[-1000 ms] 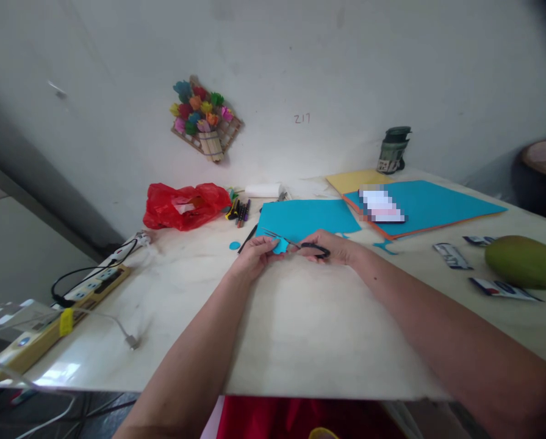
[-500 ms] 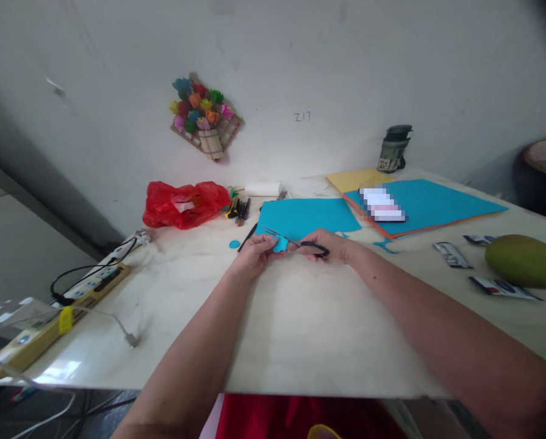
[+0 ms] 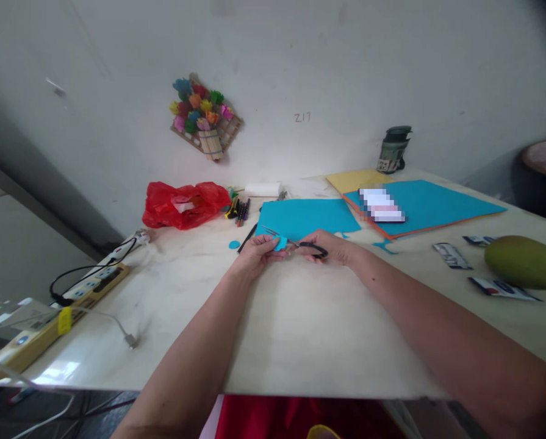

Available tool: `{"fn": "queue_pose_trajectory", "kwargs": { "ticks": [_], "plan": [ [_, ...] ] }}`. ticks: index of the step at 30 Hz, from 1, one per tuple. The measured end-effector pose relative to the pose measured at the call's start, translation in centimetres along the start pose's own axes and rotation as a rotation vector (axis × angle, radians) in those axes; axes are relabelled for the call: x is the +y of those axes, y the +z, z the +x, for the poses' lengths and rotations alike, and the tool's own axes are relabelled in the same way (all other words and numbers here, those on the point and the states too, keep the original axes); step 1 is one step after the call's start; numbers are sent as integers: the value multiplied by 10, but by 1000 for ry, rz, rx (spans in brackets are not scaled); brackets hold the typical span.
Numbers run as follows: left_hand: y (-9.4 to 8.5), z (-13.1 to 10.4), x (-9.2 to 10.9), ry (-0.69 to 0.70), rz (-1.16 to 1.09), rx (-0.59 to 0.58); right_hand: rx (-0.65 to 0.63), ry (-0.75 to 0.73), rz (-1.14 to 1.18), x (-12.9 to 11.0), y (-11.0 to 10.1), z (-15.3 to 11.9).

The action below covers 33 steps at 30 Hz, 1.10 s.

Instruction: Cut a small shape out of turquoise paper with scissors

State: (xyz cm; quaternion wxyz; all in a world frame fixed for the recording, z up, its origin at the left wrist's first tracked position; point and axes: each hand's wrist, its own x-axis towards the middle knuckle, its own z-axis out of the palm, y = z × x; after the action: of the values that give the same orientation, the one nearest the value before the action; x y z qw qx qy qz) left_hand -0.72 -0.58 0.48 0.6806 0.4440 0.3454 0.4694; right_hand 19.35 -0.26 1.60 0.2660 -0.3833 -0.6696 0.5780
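Observation:
Between its fingers and thumb my left hand (image 3: 257, 253) pinches a small piece of blue paper (image 3: 280, 244). My right hand (image 3: 324, 244) is closed around the black handles of a pair of scissors (image 3: 313, 247), whose blades point left and lie at the piece's upper edge. Just behind both hands lies a larger blue sheet (image 3: 309, 214). A cut blue paper disc (image 3: 234, 244) rests on the table left of my left hand, beside a dark pen-like stick (image 3: 247, 238). Curved blue scraps (image 3: 385, 246) lie right of my right hand.
Rightward are stacked coloured sheets (image 3: 441, 204) with a phone (image 3: 382, 205) on top, a green mango (image 3: 524, 262) and small packets (image 3: 452, 255). At left are a red plastic bag (image 3: 185, 210), several markers (image 3: 242, 212) and a power strip (image 3: 66, 314) with cables.
The small blue piece has turned slightly in my left fingers, and my right hand with the scissors has shifted a touch left. Other things lie as before.

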Motion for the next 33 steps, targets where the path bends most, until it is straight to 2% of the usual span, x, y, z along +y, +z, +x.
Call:
{"fn": "queue_pose_trajectory", "kwargs": {
  "ticks": [14, 28, 33],
  "plan": [
    [1, -1, 1, 10, 5, -22, -14, -27, -9, 8, -3, 5],
    [-1, 0, 0, 8, 7, -20, 18, -6, -74, 7, -2, 5],
    [-1, -1, 1, 45, 68, 6, 14, 26, -76, 6, -4, 3]
  ]
}}
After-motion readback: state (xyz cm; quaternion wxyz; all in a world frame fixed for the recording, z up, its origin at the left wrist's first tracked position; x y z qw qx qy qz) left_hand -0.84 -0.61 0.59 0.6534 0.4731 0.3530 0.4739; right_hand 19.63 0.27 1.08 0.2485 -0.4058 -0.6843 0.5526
